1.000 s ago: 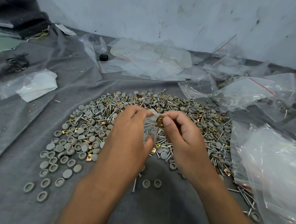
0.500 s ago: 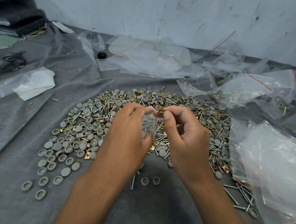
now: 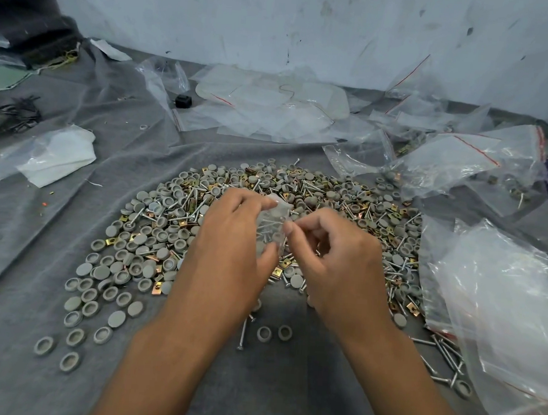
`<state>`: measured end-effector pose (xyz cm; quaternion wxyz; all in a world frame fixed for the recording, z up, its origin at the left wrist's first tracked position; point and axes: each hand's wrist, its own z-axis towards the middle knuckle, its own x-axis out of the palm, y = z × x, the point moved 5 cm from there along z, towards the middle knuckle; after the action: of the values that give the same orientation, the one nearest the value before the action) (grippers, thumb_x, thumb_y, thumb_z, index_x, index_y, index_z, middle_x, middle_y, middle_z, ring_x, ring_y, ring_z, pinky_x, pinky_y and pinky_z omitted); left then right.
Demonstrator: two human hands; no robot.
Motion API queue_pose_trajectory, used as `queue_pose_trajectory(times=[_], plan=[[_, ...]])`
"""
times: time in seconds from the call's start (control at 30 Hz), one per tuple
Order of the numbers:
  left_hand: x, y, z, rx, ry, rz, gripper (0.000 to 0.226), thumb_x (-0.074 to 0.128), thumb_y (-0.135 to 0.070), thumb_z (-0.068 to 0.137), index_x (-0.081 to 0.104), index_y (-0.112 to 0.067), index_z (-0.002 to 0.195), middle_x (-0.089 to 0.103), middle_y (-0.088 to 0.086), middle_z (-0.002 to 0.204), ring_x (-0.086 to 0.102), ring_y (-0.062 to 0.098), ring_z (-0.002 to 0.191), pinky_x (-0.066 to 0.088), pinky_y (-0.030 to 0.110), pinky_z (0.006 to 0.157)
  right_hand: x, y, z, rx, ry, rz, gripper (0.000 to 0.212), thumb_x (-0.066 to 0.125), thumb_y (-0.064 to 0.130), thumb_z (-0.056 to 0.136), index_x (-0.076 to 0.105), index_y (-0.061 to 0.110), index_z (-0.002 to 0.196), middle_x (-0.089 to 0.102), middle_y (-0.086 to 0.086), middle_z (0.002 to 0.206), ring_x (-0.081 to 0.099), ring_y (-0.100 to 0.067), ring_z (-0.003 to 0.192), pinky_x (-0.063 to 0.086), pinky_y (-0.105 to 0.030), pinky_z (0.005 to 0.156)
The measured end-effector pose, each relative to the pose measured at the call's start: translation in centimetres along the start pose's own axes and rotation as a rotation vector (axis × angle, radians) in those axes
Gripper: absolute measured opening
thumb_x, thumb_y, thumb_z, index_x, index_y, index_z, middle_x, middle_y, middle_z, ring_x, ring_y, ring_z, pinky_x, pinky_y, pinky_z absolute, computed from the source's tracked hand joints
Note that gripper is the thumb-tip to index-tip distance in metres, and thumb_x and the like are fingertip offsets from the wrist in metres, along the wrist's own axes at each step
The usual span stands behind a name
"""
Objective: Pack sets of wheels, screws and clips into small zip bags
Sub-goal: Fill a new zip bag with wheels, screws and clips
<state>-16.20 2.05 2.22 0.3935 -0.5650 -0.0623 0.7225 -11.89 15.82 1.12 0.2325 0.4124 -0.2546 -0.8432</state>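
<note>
— Hands status?
— Left hand grips a small zip bag between thumb and fingertips, held above the middle of the pile. Screws visible inside it.
— Right?
— Right hand has fingers curled, thumb and forefinger pinched at the bag's right edge. Can't tell if anything is between them.
— Parts?
— Grey wheels, screws and brass clips spread in one heap on the grey cloth. Empty bags lie behind the heap, big clear bags to the right.
</note>
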Motion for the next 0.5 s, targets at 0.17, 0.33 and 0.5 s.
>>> queue_pose_trajectory(times=[0.17, 0.33, 0.5], plan=[[-2.8, -1.0, -0.2, 0.055, -0.263, -0.16, 0.045, 0.065, -0.042, 0.091, 0.06, -0.018, 0.129, 0.052, -0.009, 0.122, 0.052, 0.01, 0.112, 0.038, 0.015, 0.095, -1.0, -1.2, 0.4, 0.106, -0.063, 0.158, 0.012, 0.063, 0.034, 0.1, 0.062, 0.031, 0.089, 0.06, 0.014, 0.073, 0.06, -0.008, 0.071, 0.039, -0.014, 0.061], [-4.1, -2.1, -0.6, 0.147, -0.283, -0.319, 0.053, 0.074, -0.042, 0.083, 0.061, -0.019, 0.129, 0.056, -0.011, 0.125, 0.059, 0.007, 0.11, 0.039, 0.012, 0.095, -2.4, -1.5, 0.6, 0.122, -0.244, 0.3, 0.004, 0.062, 0.033, 0.096, 0.064, 0.031, 0.1, 0.064, 0.013, 0.09, 0.063, -0.015, 0.084, 0.05, -0.029, 0.069], [-2.6, -1.6, -0.4, 0.094, -0.125, -0.45, 0.025, 0.078, -0.016, 0.086, 0.073, -0.038, 0.096, 0.073, -0.022, 0.094, 0.07, -0.001, 0.087, 0.057, 0.02, 0.073, -3.4, -0.1, 0.7, -0.022, -0.171, 0.33, 0.027, 0.062, 0.041, 0.095, 0.065, 0.033, 0.121, 0.067, 0.015, 0.116, 0.063, -0.012, 0.111, 0.047, -0.018, 0.087]])
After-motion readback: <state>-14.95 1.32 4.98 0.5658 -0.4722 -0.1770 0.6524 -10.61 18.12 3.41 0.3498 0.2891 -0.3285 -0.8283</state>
